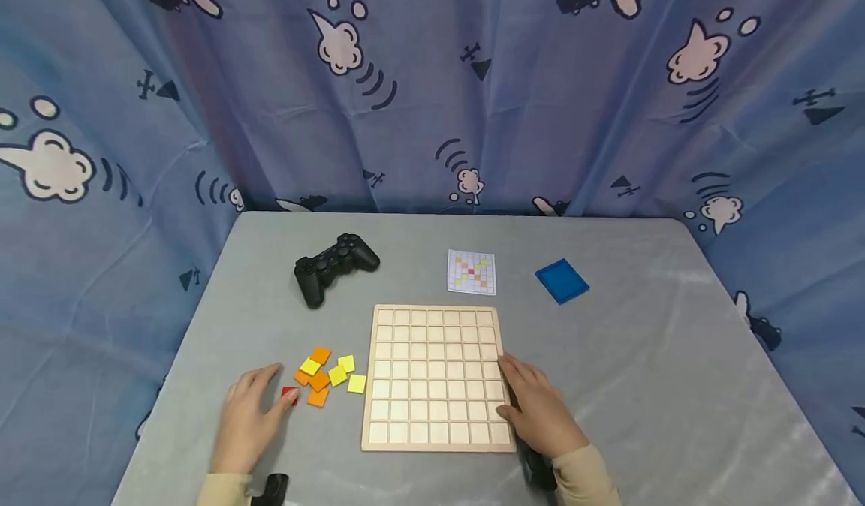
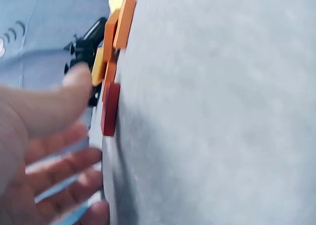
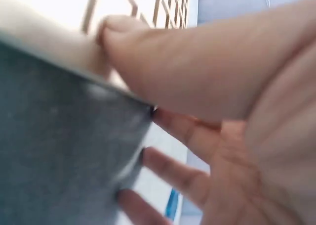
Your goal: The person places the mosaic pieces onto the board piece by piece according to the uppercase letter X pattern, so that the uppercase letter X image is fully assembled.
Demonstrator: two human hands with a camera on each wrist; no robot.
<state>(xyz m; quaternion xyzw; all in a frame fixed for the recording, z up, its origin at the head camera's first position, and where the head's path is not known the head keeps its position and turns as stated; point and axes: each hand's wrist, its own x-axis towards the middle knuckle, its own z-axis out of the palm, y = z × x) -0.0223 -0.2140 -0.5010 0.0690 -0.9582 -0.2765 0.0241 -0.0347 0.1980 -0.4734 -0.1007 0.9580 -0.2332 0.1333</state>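
- 0 tiles sit in the wooden grid board (image 1: 435,377); every cell shows bare wood, so I judge the filling has not begun and all of it is left.
- About 9 small tiles (image 1: 327,374) lie in a loose cluster just beyond the left hand (image 1: 248,420), between it and the board: orange and yellow ones, plus 1 red tile (image 1: 289,393) touching the thumb tip.
- The left hand rests flat on the counter (image 1: 676,356), fingers relaxed and spread, holding nothing.
- The right hand (image 1: 537,408) lies on the board's near right edge, fingers fairly straight, thumb pressed on the frame (image 3: 54,47); it steadies rather than grips.
- A pattern card (image 1: 471,272) lies well beyond the board, straight ahead of the right hand, a coloured cross printed on its grid.
- A blue lid or tray (image 1: 562,280) lies to the right of the card; a black game controller (image 1: 333,264) sits far ahead of the left hand.
- The counter is grey and slightly mottled.
- A blue curtain (image 1: 432,85) printed with planes and clouds closes off 3 sides.
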